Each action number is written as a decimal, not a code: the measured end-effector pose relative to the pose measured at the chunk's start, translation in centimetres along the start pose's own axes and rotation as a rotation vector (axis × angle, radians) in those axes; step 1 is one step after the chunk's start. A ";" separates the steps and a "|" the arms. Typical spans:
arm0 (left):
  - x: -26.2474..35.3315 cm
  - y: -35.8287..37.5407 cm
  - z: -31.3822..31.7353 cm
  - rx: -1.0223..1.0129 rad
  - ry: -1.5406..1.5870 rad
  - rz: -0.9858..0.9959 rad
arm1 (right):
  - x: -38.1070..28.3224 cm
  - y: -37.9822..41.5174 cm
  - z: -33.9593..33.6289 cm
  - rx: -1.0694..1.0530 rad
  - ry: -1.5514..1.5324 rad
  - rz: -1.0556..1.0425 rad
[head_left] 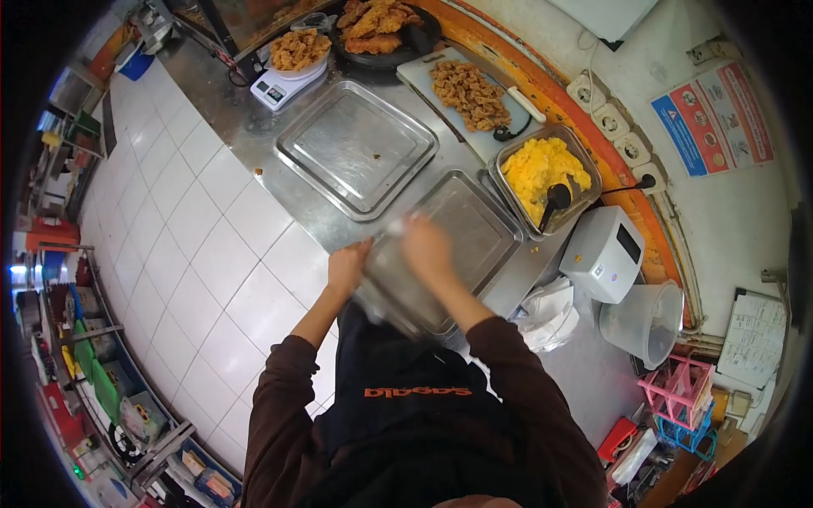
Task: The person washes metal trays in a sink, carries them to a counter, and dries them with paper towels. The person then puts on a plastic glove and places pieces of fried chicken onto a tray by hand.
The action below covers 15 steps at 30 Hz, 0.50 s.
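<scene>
My left hand is closed on the left edge of the near metal tray, which lies on the steel counter in front of my apron. Over the same tray, my right hand is smeared by motion and looks closed. Something small and pale shows at its fingertips, too blurred to name. A second metal tray lies just beyond, with a few crumbs on it. To the right stands a steel container of scrambled egg, a black spoon resting in it.
Behind are a cutting board with chopped fried chicken, a white-handled knife, and a kitchen scale bearing a bowl of fried pieces. A white dispenser and clear bucket stand right. Tiled floor lies left.
</scene>
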<state>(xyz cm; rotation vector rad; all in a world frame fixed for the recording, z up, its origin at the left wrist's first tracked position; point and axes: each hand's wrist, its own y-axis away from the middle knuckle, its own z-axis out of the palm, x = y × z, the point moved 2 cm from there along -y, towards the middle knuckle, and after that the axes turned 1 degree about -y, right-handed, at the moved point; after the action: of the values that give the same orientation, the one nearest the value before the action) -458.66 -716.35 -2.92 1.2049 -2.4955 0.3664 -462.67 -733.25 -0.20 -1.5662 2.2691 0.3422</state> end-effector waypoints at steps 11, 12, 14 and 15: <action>-1.6 0.3 2.1 0.004 -0.004 0.009 | 5.6 -5.1 -0.5 0.187 -0.011 0.213; -2.0 0.2 2.5 0.006 -0.018 -0.009 | 4.5 -3.8 0.7 0.058 -0.045 0.204; -2.2 0.4 2.6 0.025 0.009 -0.024 | -0.2 -0.2 -2.3 0.021 -0.187 -0.075; -2.1 0.4 2.6 0.029 0.043 -0.040 | -0.3 -0.5 -2.3 -0.072 -0.357 -0.060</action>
<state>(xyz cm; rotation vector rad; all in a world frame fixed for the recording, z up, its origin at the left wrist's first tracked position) -458.29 -715.62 -6.19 1.2423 -2.4343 0.4146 -462.47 -734.07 2.05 -1.4677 1.9514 0.6382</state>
